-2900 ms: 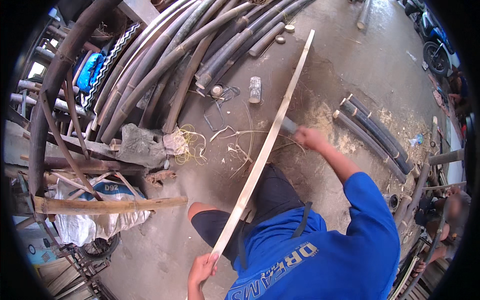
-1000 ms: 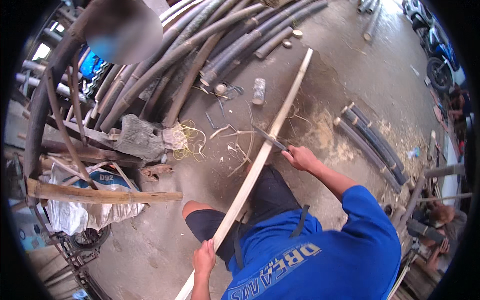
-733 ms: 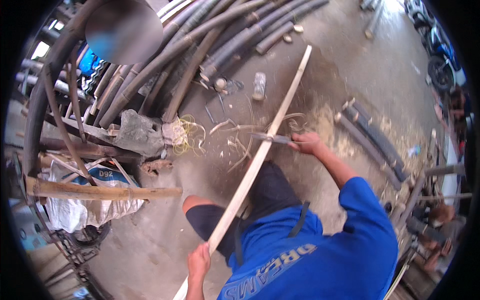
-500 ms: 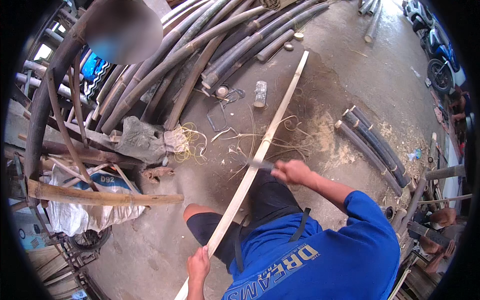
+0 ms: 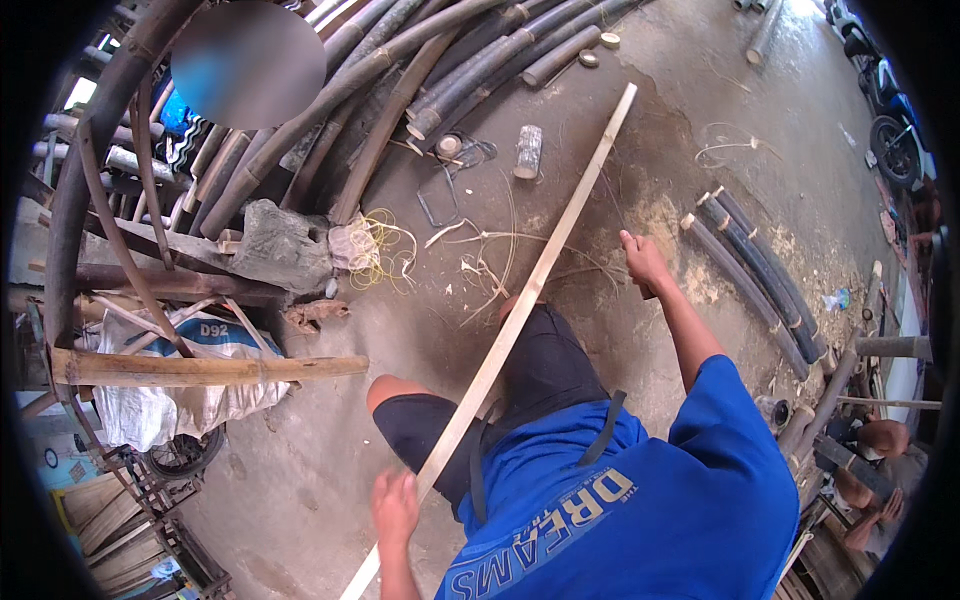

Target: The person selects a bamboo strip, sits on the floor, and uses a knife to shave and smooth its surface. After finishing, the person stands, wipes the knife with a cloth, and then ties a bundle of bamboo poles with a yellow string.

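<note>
A long, pale bamboo strip (image 5: 540, 265) slants from the lower left, across my lap, to above the floor ahead. My left hand (image 5: 396, 508), slightly blurred, is closed around its near end. Off to the right of the strip, my right hand (image 5: 646, 262) grips a knife (image 5: 613, 198) by its handle. The thin blade points away from me and is hard to make out against the floor; it stands apart from the strip. Thin bamboo shavings (image 5: 490, 272) lie on the floor beyond my knees.
Bamboo poles (image 5: 490, 75) are piled at the far left; shorter dark poles (image 5: 755, 275) lie right. A short bamboo piece (image 5: 528, 152) stands ahead. At left, a bamboo bar (image 5: 210, 371) juts over a white sack (image 5: 190, 410). Another person's hand (image 5: 888, 505) shows at far right.
My right hand has swung the knife away from the strip, forward and right. The strip's upper face no longer shows its node. A curled shaving now lies farther right on the floor.
</note>
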The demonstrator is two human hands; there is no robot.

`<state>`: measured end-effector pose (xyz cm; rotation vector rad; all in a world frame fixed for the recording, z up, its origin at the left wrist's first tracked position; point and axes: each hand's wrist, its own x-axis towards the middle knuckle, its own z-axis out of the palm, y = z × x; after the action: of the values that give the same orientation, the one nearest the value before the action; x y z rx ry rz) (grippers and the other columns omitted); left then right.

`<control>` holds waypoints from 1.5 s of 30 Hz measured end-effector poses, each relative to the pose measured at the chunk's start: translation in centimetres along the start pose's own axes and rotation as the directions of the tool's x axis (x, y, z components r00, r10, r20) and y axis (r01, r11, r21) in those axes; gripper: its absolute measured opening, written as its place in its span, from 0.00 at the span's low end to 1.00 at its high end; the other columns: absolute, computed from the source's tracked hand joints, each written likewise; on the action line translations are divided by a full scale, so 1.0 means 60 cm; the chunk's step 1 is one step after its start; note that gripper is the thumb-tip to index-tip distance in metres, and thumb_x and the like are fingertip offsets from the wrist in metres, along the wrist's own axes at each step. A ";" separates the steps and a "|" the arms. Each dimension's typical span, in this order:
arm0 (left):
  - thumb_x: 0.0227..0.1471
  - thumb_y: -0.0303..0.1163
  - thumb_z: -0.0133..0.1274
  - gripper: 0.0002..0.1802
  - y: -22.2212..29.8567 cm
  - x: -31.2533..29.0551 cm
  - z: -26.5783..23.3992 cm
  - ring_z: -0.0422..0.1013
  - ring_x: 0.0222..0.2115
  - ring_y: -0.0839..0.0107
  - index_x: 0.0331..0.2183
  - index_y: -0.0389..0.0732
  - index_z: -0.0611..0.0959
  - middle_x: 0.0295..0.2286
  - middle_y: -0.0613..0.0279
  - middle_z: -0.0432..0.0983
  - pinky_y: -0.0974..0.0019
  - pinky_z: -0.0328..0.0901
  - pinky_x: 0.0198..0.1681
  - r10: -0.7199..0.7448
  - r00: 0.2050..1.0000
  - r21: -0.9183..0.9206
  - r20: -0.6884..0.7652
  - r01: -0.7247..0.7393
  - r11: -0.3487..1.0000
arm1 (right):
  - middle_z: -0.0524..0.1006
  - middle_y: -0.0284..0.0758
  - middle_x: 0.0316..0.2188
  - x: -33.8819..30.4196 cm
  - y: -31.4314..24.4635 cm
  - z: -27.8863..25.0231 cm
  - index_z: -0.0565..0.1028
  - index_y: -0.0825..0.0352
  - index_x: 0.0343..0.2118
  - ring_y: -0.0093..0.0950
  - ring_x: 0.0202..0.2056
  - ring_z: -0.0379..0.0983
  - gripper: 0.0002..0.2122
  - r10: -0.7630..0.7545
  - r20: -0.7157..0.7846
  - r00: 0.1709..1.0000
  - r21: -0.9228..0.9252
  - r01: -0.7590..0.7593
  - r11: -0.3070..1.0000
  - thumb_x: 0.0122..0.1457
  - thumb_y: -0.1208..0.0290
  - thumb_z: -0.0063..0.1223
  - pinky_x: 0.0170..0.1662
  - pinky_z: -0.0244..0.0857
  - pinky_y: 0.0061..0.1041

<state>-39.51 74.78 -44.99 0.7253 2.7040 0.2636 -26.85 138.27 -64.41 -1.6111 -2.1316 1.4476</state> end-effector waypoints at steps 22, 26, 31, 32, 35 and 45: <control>0.58 0.33 0.51 0.17 0.183 0.232 0.173 0.78 0.36 0.34 0.47 0.38 0.71 0.37 0.34 0.80 0.35 0.71 0.40 0.158 0.938 -0.017 0.310 -0.161 0.987 | 0.81 0.53 0.28 -0.182 -0.052 0.070 0.77 0.62 0.37 0.55 0.34 0.80 0.24 -0.439 0.446 0.780 -0.407 0.613 0.677 0.68 0.43 0.45 0.38 0.74 0.53; 0.60 0.36 0.53 0.16 0.171 0.185 0.081 0.77 0.38 0.36 0.48 0.41 0.74 0.37 0.39 0.81 0.38 0.71 0.40 0.172 0.952 -0.056 0.253 -0.163 0.985 | 0.81 0.52 0.27 -0.080 -0.034 0.025 0.79 0.62 0.39 0.55 0.33 0.80 0.23 -0.347 0.384 0.855 -0.523 0.512 0.681 0.68 0.44 0.45 0.38 0.73 0.52; 0.62 0.41 0.55 0.16 0.155 0.159 0.059 0.77 0.39 0.38 0.45 0.42 0.77 0.37 0.44 0.81 0.41 0.71 0.41 0.201 0.971 -0.135 0.130 -0.184 0.974 | 0.82 0.51 0.30 0.030 -0.028 -0.040 0.79 0.63 0.39 0.53 0.36 0.81 0.23 -0.369 0.047 0.928 -0.669 0.304 0.678 0.66 0.45 0.48 0.38 0.73 0.52; 0.61 0.42 0.57 0.17 0.156 0.152 0.050 0.77 0.40 0.40 0.47 0.43 0.78 0.38 0.45 0.81 0.42 0.71 0.41 0.187 0.978 -0.124 0.093 -0.175 0.977 | 0.82 0.51 0.30 0.031 -0.032 -0.047 0.79 0.64 0.39 0.53 0.36 0.81 0.23 -0.378 0.053 0.925 -0.684 0.309 0.661 0.66 0.45 0.48 0.38 0.73 0.52; 0.60 0.42 0.59 0.19 0.114 0.120 0.043 0.77 0.40 0.42 0.50 0.44 0.79 0.38 0.47 0.81 0.43 0.71 0.41 0.235 0.969 -0.169 0.080 -0.219 0.961 | 0.82 0.54 0.33 0.097 0.006 -0.108 0.79 0.67 0.40 0.54 0.37 0.81 0.26 -0.330 -0.110 0.937 -0.697 0.164 0.698 0.68 0.44 0.45 0.40 0.73 0.53; 0.64 0.47 0.55 0.21 0.154 0.207 0.045 0.79 0.25 0.59 0.41 0.35 0.84 0.24 0.53 0.81 0.58 0.72 0.33 0.202 0.843 -0.332 0.498 -0.030 0.943 | 0.82 0.53 0.35 -0.044 -0.051 -0.040 0.79 0.68 0.42 0.53 0.41 0.80 0.29 -0.242 -0.031 0.970 -0.293 0.223 0.930 0.70 0.42 0.40 0.46 0.72 0.47</control>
<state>-44.50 89.31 -48.41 0.7382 2.0370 0.4388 -26.43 137.69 -59.75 -1.3987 -2.4858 1.0387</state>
